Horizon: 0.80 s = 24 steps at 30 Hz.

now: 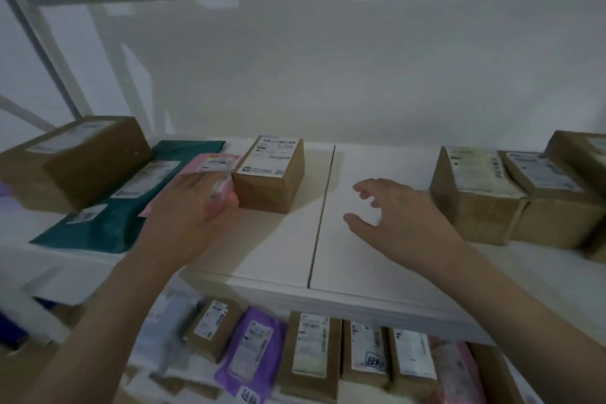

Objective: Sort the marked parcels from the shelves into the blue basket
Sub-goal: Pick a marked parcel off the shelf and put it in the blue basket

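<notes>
Our left hand point(193, 203) pinches the pink mailer point(210, 170) on the upper shelf point(278, 239), beside the small box point(269, 174). It looks light, floppy, slick, so we take its edge. Right hand point(396, 210) hovers, released.

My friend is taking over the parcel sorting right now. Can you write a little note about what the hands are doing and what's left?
Left hand: has a grip on the pink mailer, which lies on the teal mailer on the upper shelf.
Right hand: open, above the shelf, holding nothing.
Done: cannot tell; the blue basket is not in view.
Left: check the cardboard boxes and the lower-shelf parcels; the marks are too blurred to read.
</notes>
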Each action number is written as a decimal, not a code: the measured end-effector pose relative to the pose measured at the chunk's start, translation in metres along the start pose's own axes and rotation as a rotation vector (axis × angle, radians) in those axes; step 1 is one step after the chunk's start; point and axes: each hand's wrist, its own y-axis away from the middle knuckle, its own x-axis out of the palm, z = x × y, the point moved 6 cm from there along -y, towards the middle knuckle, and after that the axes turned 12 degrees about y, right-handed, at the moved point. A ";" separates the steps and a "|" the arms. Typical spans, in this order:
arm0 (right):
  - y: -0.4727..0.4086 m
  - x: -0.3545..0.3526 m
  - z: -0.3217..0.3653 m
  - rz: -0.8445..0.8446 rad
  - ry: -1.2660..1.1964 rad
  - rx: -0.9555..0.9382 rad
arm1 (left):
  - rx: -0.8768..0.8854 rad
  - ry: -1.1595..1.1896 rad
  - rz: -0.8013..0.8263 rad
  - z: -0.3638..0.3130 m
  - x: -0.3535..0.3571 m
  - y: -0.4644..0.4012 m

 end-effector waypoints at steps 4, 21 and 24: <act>-0.011 0.012 0.032 -0.017 -0.018 0.103 | 0.168 -0.061 0.123 0.007 0.002 -0.020; -0.067 0.050 0.095 0.110 -0.011 0.243 | 0.354 -0.011 0.348 0.017 0.041 -0.075; -0.055 0.044 0.081 0.036 -0.078 0.300 | 0.416 -0.045 0.314 -0.001 0.047 -0.060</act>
